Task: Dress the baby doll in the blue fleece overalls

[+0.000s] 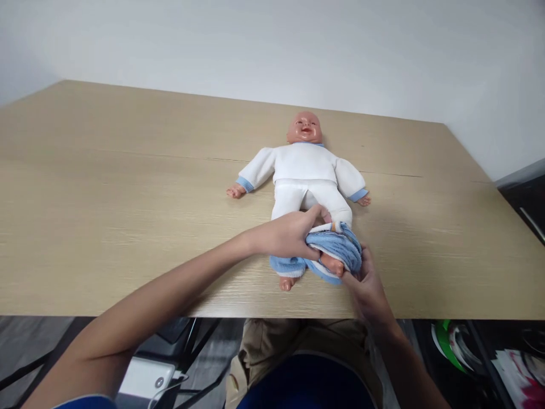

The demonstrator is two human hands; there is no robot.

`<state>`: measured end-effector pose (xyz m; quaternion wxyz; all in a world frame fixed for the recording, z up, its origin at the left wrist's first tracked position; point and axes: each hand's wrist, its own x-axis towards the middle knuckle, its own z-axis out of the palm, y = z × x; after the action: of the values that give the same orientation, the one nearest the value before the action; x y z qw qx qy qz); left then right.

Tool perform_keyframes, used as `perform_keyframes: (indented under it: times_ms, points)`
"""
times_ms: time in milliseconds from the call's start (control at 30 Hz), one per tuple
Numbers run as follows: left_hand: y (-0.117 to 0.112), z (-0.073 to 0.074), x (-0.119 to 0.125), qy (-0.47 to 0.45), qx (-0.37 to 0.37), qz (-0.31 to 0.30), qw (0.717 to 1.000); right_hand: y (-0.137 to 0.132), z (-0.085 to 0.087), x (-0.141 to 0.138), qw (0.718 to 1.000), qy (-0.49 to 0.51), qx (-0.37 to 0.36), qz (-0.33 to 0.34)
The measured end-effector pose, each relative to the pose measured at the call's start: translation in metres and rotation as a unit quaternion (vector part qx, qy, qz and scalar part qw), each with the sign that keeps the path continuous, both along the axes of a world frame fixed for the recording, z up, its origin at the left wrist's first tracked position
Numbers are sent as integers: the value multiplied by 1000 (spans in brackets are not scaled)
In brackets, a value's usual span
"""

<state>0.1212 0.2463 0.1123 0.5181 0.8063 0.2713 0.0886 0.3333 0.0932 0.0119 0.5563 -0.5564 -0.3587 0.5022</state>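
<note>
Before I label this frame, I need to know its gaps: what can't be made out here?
All in the head view:
- The shin of the doll nearer the right hand: hidden by bunched blue cloth.
- Part of the right hand: behind that cloth.
- The left end of the white device below the table: behind the left arm.
- The dark object at far right: cut off by the picture's edge.

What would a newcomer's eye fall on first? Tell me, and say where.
Probably the doll, lying face up on the wooden table in white clothes. Next, the bunched blue cloth, one foot poking out, held by the left hand and right hand near the table's front edge. Below the table, at lower right, a green ring stands out.
</note>
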Motion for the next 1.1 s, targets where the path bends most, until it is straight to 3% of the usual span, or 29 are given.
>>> perform_keyframes:
  times_ms: [133,300,500,700,800,933,1033,1100]
  points:
    - [-3,-6,-5,-50,56,-1,997,11,13,5,998,-24,63,5]
    - [-7,-17,-15,-67,221,19,973,26,25,27,983,-137,91,82]
    - [-11,-26,-34,-66,314,44,946,62,46,63,916,-255,202,235]
    - [0,-31,-63,-81,340,60,935,90,66,75,874,-262,205,355]
    - [11,-33,-76,-77,314,61,944,104,65,75,882,-205,202,372]
    - [25,-42,-80,-116,217,67,967,130,58,64,922,-87,151,346]
    - [30,-52,-72,-170,111,139,969,149,52,51,953,-13,87,290]
    - [31,-59,-67,-193,63,214,956,159,47,43,969,14,56,240]
